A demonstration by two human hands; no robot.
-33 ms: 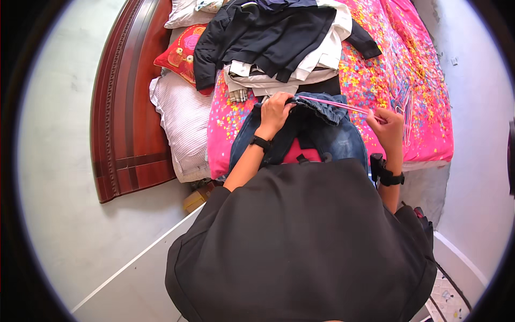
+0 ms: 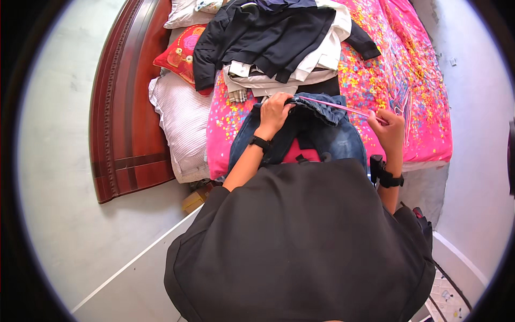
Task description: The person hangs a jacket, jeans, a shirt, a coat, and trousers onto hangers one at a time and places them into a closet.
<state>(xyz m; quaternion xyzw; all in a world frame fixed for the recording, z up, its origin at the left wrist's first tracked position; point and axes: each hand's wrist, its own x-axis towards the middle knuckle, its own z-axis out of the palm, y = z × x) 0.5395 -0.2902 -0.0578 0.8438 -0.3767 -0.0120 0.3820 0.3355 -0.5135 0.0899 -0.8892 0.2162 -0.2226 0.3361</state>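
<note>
The blue jeans [image 2: 343, 140] lie across the near edge of the bed with their gathered waistband toward the far side. My left hand [image 2: 274, 114] is closed on the waistband's left part, thumb and fingers pinching the denim. A thin pink clothes hanger [image 2: 351, 109] runs from beside that hand, over the waistband, to my right hand [image 2: 388, 127]. My right fingers are curled round the hanger's right end. The hanger's left end is partly hidden at the waistband, so I cannot tell whether my left hand also holds it.
Beyond the jeans is a heap of black and white clothes [image 2: 279, 40]. Several thin hangers [image 2: 406, 110] lie on the pink flowered bedspread [image 2: 429, 129] at right. Pillows [image 2: 185, 121] and a dark red wooden headboard [image 2: 131, 107] are on the left. A wall [image 2: 477, 107] stands at right.
The pink hanger has turned slightly, so its two bars now look almost like one line. Both hands keep nearly the same place.
</note>
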